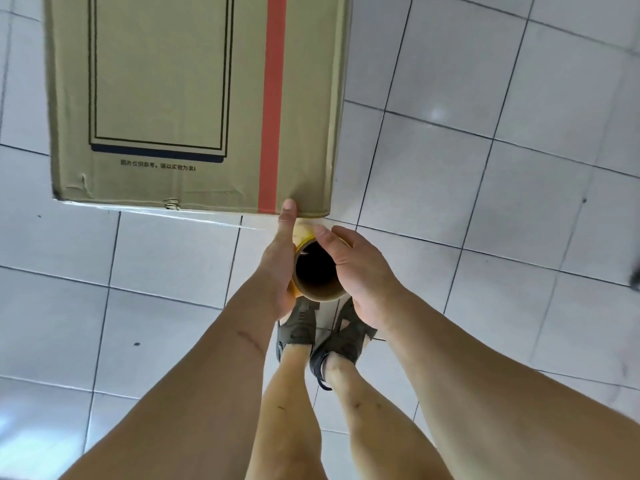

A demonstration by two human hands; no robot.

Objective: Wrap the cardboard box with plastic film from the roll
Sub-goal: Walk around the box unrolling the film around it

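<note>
Cardboard box (166,98) with red stripe, both hands' grip (280,258) (363,271) holding film roll (317,271)

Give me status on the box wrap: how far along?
Early. Done: a strip of plastic film runs along the near bottom edge of the cardboard box. In hand: both hands hold the roll upright by that edge, left hand thumb up against the box, right hand cupping the core's top in a loose grip. Left: the printed face and red tape stripe show no film yet.
</note>
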